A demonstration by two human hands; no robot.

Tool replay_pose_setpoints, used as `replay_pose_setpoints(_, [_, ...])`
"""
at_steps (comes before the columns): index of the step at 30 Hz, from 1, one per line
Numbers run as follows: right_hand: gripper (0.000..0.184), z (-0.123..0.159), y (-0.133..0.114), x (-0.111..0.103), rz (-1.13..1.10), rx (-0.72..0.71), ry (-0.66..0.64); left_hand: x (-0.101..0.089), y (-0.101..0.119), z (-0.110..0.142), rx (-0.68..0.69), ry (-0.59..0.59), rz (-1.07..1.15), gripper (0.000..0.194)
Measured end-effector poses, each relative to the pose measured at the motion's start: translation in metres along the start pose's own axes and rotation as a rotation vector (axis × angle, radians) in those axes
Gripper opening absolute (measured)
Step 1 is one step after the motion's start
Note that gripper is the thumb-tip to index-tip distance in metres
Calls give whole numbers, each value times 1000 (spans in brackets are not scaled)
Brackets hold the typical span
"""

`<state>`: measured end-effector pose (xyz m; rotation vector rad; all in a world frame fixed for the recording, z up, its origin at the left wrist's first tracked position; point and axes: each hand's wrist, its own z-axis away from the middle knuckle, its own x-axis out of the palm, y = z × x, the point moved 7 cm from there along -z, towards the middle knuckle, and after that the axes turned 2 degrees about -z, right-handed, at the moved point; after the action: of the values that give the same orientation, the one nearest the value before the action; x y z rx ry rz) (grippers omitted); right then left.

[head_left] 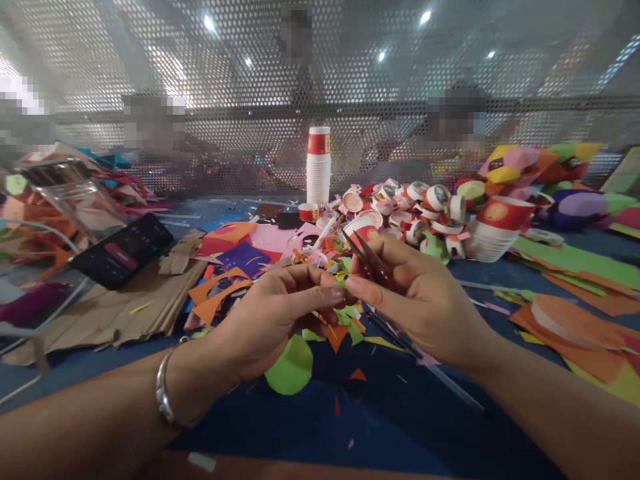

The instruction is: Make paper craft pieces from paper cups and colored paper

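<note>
Both hands meet over the middle of the table. My left hand [280,307], with a silver bracelet at its wrist, is closed in a pinch on a small piece of green paper [342,285]. A pair of scissors [367,259] sits in my closed right hand [415,300], its pointed blades aimed up and to the left. My right thumb and fingertips also touch the green piece, which the fingers partly cover. Below my left hand lies a round green paper disc [290,365] on the blue tabletop [390,427].
Paper scraps [245,257] and cut cup pieces [400,203] are heaped beyond my hands. A stack of paper cups [319,167] stands behind; another cup stack [500,230] leans at right. A phone [123,250] and brown cardboard [115,310] are at left. A perforated metal screen [230,80] closes the back.
</note>
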<state>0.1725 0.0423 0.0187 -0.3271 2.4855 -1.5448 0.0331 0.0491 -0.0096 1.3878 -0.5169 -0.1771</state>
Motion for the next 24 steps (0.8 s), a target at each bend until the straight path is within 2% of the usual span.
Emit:
replay_pose_setpoints(4, [10,0,1,-1,-18,27,-5,-5,3,-3,37,7,-38,18])
replay_pose_setpoints(12, [24,0,13,-6,-40,230,-22,-12,9,-7,76,-30,-113,16])
replay_pose_setpoints(19, [26,0,11,1,-23,217,-79,-9,14,-8,175,-30,-280,23])
replay_pose_setpoints(24, [29,0,9,0,1,193,-90,-12,19,-8,202,-24,-294,16])
